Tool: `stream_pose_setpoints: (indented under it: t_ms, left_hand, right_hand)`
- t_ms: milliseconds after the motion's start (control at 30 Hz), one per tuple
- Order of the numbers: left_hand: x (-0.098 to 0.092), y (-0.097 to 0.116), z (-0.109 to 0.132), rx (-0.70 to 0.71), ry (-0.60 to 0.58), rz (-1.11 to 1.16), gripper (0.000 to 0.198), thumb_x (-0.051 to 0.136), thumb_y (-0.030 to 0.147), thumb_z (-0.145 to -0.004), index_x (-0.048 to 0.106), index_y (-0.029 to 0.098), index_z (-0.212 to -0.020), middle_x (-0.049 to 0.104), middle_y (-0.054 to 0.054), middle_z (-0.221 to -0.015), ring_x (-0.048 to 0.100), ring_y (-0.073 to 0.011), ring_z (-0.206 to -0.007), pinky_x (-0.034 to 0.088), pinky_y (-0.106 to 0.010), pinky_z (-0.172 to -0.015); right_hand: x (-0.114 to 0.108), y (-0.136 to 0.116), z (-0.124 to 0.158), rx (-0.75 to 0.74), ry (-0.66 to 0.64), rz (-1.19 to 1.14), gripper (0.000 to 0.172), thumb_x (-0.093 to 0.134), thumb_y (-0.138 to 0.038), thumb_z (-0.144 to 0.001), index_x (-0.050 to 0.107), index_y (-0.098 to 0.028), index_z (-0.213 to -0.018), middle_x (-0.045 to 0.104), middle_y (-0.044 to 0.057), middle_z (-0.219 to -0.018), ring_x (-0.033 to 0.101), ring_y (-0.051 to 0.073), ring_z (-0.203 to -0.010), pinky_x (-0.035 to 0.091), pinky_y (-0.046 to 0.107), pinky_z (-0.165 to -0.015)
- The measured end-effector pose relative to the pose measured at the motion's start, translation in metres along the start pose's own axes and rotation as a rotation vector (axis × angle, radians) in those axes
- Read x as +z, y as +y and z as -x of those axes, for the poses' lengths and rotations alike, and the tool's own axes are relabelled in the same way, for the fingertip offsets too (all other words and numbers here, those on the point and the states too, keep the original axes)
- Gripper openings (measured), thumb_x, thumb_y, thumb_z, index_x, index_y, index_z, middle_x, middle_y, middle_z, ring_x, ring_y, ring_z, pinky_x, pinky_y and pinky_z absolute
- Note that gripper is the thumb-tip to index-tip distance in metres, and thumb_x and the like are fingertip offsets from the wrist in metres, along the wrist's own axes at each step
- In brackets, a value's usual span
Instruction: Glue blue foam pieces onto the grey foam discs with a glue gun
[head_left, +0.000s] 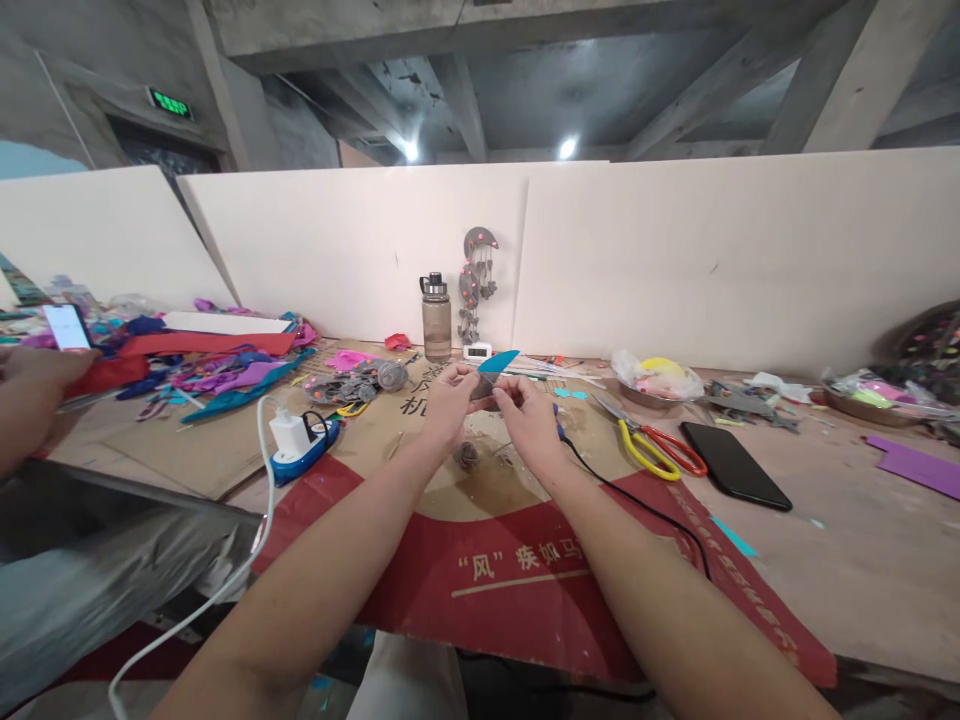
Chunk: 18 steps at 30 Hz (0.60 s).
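Note:
My left hand (448,402) and my right hand (529,415) meet above a flattened cardboard sheet (525,580) with a red band. Together they pinch a small dark grey piece (481,386) with a blue strip (497,362) sticking up and to the right from it. Both hands have their fingers closed on it. Under the hands lie small grey rosette shapes (467,456) on the cardboard. A black cable (637,505) runs from beside my right wrist toward the near edge.
Yellow and red scissors (651,447) and a black phone (735,465) lie to the right. A water bottle (436,318) and a grey hanging ornament (475,280) stand at the back. A blue power strip (300,447) and coloured scraps (217,370) sit left. Another person's hand (34,400) holds a phone (67,326).

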<state>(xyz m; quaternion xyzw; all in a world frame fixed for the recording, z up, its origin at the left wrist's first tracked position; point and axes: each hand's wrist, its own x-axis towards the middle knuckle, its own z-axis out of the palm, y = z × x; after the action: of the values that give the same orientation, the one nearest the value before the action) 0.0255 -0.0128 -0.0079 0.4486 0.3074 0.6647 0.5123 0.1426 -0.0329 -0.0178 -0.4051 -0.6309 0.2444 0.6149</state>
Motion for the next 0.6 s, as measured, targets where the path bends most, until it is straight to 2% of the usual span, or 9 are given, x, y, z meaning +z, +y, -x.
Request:
stream_pose_setpoints:
  t_ms: [300, 467, 600]
  left_hand:
    - [0.0016, -0.0017, 0.0021, -0.016, -0.034, 0.023, 0.021, 0.07, 0.027, -0.064, 0.054, 0.017, -0.071, 0.061, 0.001, -0.071, 0.06, -0.0116, -0.066, 0.06, -0.037, -0.071]
    - [0.0044, 0.0017, 0.0053, -0.036, -0.035, 0.03, 0.019, 0.069, 0.025, -0.065, 0.054, 0.016, -0.072, 0.06, 0.001, -0.072, 0.061, -0.0112, -0.066, 0.061, -0.039, -0.073]
    - [0.0043, 0.0027, 0.0067, -0.049, -0.055, 0.036, 0.02, 0.07, 0.025, -0.066, 0.053, 0.016, -0.072, 0.061, 0.0, -0.074, 0.063, -0.0118, -0.069, 0.06, -0.041, -0.076]
  right_hand:
    - [-0.0061, 0.0002, -0.0047, 0.063, 0.133, 0.03, 0.015, 0.057, -0.034, -0.076, 0.058, -0.018, -0.077, 0.054, -0.002, -0.069, 0.044, 0.013, -0.063, 0.036, 0.027, -0.062]
    - [-0.006, 0.0018, -0.006, 0.07, 0.166, -0.056, 0.017, 0.057, -0.035, -0.075, 0.057, -0.019, -0.082, 0.052, -0.003, -0.069, 0.044, 0.013, -0.063, 0.039, 0.027, -0.062]
    - [-0.0064, 0.0018, -0.0065, 0.069, 0.166, -0.079, 0.016, 0.056, -0.034, -0.075, 0.057, -0.019, -0.082, 0.057, -0.001, -0.072, 0.049, 0.014, -0.066, 0.04, 0.028, -0.064]
